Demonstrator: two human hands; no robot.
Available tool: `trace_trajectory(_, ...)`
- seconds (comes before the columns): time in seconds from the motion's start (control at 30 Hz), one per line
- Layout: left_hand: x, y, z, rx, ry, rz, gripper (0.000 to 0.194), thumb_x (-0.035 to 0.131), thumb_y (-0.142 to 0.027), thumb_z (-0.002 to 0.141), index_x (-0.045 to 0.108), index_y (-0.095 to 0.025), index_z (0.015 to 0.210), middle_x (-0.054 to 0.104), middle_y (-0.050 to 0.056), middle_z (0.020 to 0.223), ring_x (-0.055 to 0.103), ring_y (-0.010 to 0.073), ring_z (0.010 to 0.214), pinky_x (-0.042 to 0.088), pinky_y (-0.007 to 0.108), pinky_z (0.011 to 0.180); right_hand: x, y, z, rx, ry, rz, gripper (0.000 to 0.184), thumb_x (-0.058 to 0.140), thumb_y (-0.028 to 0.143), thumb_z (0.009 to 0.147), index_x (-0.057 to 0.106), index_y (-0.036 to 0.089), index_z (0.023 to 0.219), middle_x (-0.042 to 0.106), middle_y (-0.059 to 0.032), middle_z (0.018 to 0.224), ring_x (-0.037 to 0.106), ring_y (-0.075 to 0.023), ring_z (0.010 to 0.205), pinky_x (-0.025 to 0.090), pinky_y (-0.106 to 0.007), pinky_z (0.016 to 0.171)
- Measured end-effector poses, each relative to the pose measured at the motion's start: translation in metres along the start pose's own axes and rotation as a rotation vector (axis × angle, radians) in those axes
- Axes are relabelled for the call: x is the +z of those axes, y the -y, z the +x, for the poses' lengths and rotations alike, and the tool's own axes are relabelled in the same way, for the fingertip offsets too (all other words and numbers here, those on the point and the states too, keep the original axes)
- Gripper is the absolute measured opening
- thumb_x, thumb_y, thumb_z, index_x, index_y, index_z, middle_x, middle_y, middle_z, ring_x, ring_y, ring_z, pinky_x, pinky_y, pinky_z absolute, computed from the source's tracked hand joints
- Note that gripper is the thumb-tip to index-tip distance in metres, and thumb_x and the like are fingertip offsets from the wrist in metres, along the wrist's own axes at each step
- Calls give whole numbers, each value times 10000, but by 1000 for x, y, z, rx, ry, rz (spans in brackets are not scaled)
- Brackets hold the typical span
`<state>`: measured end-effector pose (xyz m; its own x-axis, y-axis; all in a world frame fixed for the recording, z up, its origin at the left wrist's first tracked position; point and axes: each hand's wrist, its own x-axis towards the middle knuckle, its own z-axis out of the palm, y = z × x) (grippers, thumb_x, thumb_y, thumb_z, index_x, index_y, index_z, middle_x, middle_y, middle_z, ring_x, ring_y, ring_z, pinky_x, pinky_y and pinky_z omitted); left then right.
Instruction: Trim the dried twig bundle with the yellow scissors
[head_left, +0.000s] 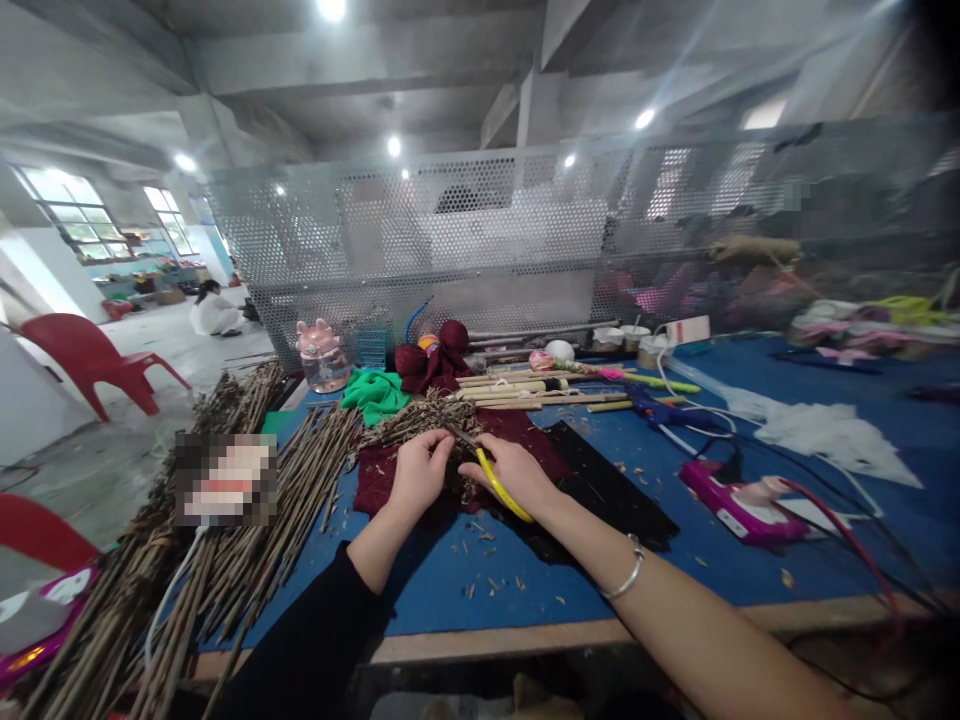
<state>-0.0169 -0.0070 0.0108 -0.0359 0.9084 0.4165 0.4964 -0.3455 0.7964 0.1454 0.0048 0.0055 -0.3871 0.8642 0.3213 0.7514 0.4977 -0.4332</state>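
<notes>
My left hand (418,470) is closed around a bundle of thin dry twigs (420,415) lying over a dark red cloth (375,478) on the blue table (525,580). Beside it, my right hand (514,468) grips yellow-handled cutters (501,485), whose dark blades point up-left into the twigs next to my left fingers. A silver bracelet (630,572) sits on my right wrist. Small twig chips are scattered on the table in front of both hands.
A long heap of twigs (225,540) covers the table's left side. Bamboo sticks (525,390), a green cloth (375,395), maroon yarn balls (435,350), a blue glue gun (660,410) and a pink tool (731,505) with cables lie around. A perforated metal screen (525,240) stands behind.
</notes>
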Motion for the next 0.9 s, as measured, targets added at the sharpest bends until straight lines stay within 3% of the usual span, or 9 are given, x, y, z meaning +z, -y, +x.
trace_trajectory(0.23,-1,2,2,-63,-23,48,226,446,-221,781,656,-146,749,657,18,696,550,124,634,382,215,607,-1,1,-1,-68,-3,12,549,603,587,667,509,203,1048,605,-69,978,574,-201,888,387,-263,704)
trace_trajectory(0.4,0,0,0,-3,9,113,254,449,-265,805,663,-158,717,662,23,679,559,132,625,390,222,596,0,1,0,3,18,-18,408,561,569,718,572,235,952,640,-29,806,601,-184,729,361,-242,601)
trace_trajectory(0.6,-14,14,10,-28,-21,326,278,503,-215,778,626,-162,1022,658,89,974,593,193,876,421,285,800,1,-9,4,72,-68,-2,415,537,579,726,586,243,965,656,-27,726,607,-180,653,357,-231,566)
trace_trajectory(0.67,-22,16,14,-49,-47,416,323,519,-258,775,593,-152,1071,646,103,957,589,203,859,420,301,790,-1,-15,6,107,-116,17,426,526,566,738,580,229,995,659,-32,715,606,-178,638,369,-233,577)
trace_trajectory(0.77,-30,15,12,-74,92,483,370,556,-446,733,616,-169,971,638,74,806,589,197,753,421,282,704,-5,-24,10,146,-162,27,402,504,547,756,588,214,965,659,-40,700,605,-178,628,380,-235,588)
trace_trajectory(0.83,-31,15,8,-86,208,529,523,655,-513,603,599,-180,1002,627,80,878,589,206,774,415,270,680,-7,-29,11,157,-189,28,384,493,538,764,591,212,942,661,-45,712,605,-178,634,386,-236,600)
trace_trajectory(0.9,-30,18,4,-95,280,573,668,744,-462,486,568,-183,1067,597,106,1011,585,222,829,414,267,686,-8,-32,12,168,-209,30,379,484,537,768,592,211,927,661,-49,722,603,-176,635,389,-234,598)
